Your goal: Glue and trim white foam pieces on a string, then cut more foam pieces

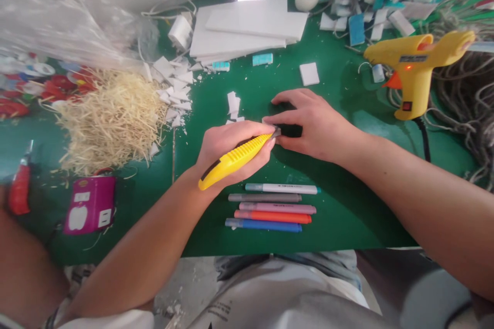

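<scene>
Left hand: fingers closed around a yellow utility knife, blade tip at a small white piece.
Right hand: fingers spread flat, pressing that piece onto the green surface.

Bright, even light falls from above, throwing only soft, short shadows under the hands onto the green table. A clear bag at the far left corner glares white. Edges bend with wide-angle distortion, and the corners look soft and blurred.
</scene>
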A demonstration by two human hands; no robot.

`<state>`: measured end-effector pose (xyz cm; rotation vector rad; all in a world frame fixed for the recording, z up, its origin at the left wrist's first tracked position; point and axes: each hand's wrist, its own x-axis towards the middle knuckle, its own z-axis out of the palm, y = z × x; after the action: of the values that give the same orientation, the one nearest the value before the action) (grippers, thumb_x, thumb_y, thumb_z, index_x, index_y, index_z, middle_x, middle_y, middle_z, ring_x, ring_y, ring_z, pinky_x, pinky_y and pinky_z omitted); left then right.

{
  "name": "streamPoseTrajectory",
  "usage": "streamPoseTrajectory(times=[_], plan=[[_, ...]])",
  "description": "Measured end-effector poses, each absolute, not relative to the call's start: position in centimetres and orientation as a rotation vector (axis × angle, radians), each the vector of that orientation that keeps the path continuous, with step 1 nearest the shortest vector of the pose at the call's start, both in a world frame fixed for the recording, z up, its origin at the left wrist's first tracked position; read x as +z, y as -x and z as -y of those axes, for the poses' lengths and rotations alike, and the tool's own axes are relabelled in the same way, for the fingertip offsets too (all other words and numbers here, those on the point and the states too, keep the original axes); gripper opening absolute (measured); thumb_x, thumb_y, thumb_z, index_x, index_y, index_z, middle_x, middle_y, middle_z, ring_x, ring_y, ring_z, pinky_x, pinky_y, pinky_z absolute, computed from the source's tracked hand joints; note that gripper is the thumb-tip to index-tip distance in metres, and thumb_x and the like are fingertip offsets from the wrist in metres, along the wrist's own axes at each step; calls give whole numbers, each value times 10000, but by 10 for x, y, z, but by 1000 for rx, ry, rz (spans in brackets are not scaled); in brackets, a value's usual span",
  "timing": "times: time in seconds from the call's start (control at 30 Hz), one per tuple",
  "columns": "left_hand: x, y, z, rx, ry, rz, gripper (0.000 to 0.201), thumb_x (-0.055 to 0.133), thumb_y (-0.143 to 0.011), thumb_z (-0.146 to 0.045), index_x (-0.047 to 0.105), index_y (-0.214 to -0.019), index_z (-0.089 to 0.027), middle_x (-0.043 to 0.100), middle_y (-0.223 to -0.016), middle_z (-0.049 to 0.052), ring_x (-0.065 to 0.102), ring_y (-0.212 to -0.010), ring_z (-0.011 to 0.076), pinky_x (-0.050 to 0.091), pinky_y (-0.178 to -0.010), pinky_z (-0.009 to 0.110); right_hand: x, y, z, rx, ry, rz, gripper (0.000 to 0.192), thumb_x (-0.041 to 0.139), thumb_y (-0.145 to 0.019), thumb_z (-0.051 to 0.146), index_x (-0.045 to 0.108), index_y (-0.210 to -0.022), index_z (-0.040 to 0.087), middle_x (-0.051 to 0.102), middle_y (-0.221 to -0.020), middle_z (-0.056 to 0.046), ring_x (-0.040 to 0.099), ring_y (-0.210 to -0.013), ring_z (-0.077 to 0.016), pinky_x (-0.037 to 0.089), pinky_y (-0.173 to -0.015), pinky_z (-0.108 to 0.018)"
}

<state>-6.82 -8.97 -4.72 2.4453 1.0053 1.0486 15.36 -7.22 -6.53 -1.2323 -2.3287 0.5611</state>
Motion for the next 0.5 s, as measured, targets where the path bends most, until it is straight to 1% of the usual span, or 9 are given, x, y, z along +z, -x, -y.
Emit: streamPoseTrajectory(times=[0.13, 0.4, 0.5], plan=[[-43, 71, 90, 1030, -2475, -1002, 97, 679, -929, -229, 726, -977, -299, 829, -977, -43, 786, -751, 166, 666, -715, 302, -64, -153, 73, 548, 1242, 2328, 336, 677, -877, 276, 821, -1180, 260, 673, -1368, -138, 587, -1289, -361, 486, -1071, -583], [-39, 77, 93, 1000, -2496, -1038, 84, 679, -914, -222, 714, -922, -298, 812, -866, -53, 768, -708, 157, 639, -683, 280, -64, -151, 74, 562, 1261, 2307, 331, 696, -869, 248, 823, -1173, 286, 670, -1383, -118, 583, -1299, -363, 471, -1102, -596], [-39, 78, 93, 985, -2502, -1044, 77, 675, -916, -224, 714, -922, -290, 814, -869, -43, 769, -708, 160, 645, -687, 281, -64, -151, 75, 544, 1264, 2307, 338, 697, -860, 247, 825, -1173, 267, 676, -1378, -127, 593, -1292, -359, 473, -1102, -589]])
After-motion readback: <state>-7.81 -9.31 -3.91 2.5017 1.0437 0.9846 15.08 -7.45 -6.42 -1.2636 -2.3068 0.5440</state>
